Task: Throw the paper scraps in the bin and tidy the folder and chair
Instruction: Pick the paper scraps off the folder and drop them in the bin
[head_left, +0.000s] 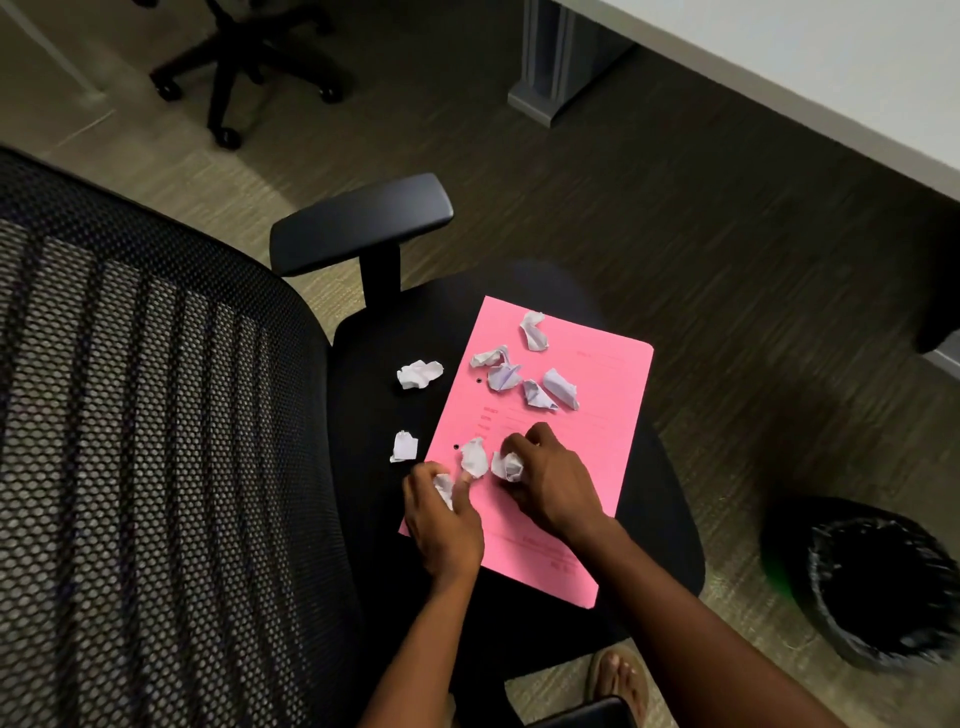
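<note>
A pink folder (597, 447) lies on the black seat of an office chair (363, 467). Several crumpled white paper scraps (524, 374) are scattered on the folder, and two more (418, 374) (404, 446) lie on the seat to its left. My left hand (441, 519) grips a scrap at the folder's near left edge, with a fingertip touching another scrap (474, 456). My right hand (550, 483) curls round a scrap (508, 466) on the folder. A black bin (878, 582) with a dark liner stands on the floor to the right of the chair.
The chair's mesh backrest (130, 441) fills the left, with an armrest (363, 223) behind the seat. A white desk (805, 67) with a grey leg (545, 62) runs along the top right. Another chair's wheeled base (244, 67) stands at the top left. My sandalled foot (618, 675) is below the seat.
</note>
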